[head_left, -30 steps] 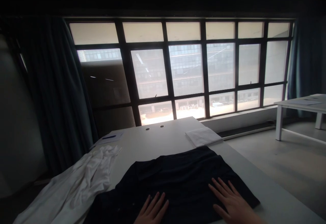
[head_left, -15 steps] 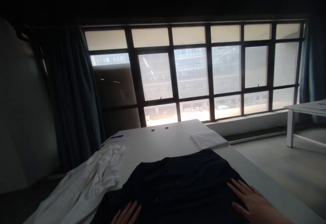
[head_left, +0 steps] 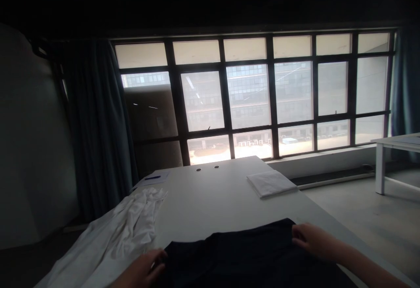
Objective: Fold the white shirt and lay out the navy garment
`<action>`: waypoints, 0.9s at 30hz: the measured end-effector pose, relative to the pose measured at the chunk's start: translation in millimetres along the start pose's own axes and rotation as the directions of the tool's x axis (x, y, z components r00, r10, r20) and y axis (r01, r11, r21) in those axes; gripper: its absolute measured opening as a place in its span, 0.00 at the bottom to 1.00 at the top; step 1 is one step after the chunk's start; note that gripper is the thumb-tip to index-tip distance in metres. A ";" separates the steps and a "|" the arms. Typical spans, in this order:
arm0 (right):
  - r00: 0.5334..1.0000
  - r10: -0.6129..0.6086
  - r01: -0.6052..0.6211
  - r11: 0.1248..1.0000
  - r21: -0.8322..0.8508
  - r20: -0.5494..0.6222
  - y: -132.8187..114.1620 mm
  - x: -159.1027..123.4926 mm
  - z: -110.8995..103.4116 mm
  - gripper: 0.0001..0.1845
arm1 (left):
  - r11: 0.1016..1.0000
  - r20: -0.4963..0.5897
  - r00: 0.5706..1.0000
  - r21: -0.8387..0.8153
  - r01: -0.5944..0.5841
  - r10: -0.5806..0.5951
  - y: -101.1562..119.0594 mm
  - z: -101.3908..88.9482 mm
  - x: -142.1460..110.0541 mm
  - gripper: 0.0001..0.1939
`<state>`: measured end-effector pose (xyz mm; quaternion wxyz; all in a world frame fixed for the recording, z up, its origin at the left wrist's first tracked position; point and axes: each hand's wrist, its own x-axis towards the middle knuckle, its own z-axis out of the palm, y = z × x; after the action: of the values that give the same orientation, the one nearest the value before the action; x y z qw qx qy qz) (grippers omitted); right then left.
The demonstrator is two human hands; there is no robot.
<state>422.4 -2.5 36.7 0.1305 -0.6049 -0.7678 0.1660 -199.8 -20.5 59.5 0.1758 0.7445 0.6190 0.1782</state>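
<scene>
A dark navy garment (head_left: 243,255) lies on the white table (head_left: 213,200) right in front of me. My left hand (head_left: 144,270) grips its far left corner with the fingers curled around the cloth. My right hand (head_left: 310,240) pinches the far right corner in the same way. The garment's far edge is folded back toward me and sits between the two hands. Its near part runs out of the bottom of the view.
A crumpled white garment (head_left: 111,240) hangs over the table's left edge. A folded white cloth (head_left: 271,183) lies at the far right, and a paper with a blue pen (head_left: 154,177) at the far left. Another white table (head_left: 397,148) stands to the right, by the window.
Both hands lay flat on the garment before. They have slid outward, closed on its far corners, and drawn the far edge back toward me, baring more table.
</scene>
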 end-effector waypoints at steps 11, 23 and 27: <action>0.986 0.117 -0.119 0.993 -0.014 -0.117 41.5 94.4 28.2 0.20 | 0.963 0.077 0.974 -0.155 0.221 -0.211 -21.6 28.1 87.5 0.38; 0.979 0.132 -0.130 0.991 0.023 -0.153 42.3 100.7 15.0 0.07 | 0.965 0.126 0.966 -0.111 0.239 -0.224 -17.0 26.5 94.5 0.19; 0.947 0.193 -0.175 0.980 0.090 -0.257 36.9 120.3 4.5 0.07 | 0.982 0.010 0.990 -0.123 0.140 -0.140 -3.6 12.4 109.2 0.16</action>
<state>425.1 121.8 17.3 0.2358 -0.6859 -0.6778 0.1206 -178.3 87.1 52.1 0.2340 0.6869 0.6576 0.2026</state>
